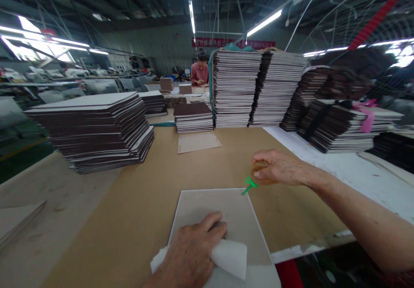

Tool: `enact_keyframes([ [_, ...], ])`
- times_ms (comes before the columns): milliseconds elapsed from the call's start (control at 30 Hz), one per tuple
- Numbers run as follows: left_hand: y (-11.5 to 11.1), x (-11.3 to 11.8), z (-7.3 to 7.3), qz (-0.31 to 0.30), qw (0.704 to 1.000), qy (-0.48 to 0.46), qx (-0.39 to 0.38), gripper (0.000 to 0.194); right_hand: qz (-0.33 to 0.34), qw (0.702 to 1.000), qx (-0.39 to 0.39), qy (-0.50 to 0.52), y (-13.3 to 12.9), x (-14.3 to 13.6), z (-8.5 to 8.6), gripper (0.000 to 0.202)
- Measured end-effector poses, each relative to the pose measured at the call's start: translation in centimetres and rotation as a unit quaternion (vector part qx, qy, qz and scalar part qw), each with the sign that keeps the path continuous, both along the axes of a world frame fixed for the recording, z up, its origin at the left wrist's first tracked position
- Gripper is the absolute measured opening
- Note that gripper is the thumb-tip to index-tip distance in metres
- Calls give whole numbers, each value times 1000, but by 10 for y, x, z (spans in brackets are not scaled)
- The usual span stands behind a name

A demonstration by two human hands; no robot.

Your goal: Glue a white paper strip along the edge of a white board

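My right hand [274, 167] is wrapped round a brownish squeeze bottle [259, 166]. The bottle's green nozzle [249, 186] points down to the left, its tip at the far right corner of a pale flat board [207, 199]. I cannot tell whether the tip touches it. Over the near half of this board lies my left hand [194, 249], fingers bent and closed on a folded white cloth or paper [231, 255]. That white piece sticks out on both sides of the palm. The board lies flat on brown paper [142, 210], close in front of me.
A tall stack of dark-backed boards [87, 128] stands at left. A small stack [193, 117] and a thin sheet [199, 142] lie ahead. Taller stacks [237, 89] rise behind, with a tied bundle [343, 124] at right. Another person [199, 72] is at a far table.
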State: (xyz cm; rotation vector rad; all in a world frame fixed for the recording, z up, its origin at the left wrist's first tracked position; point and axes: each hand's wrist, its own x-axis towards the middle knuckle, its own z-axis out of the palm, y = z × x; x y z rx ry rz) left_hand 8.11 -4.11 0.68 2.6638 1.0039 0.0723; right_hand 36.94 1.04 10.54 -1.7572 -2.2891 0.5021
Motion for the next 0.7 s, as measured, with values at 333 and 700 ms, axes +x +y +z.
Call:
enact_keyframes([
  [333,0,2,0,8,1000,-5,-8,56,25,998,46,30,2,-30,-8,9],
  [700,-1,0,-1,5,1000,-8,6,57,-13,999,23,23,-4,3,-6,11],
])
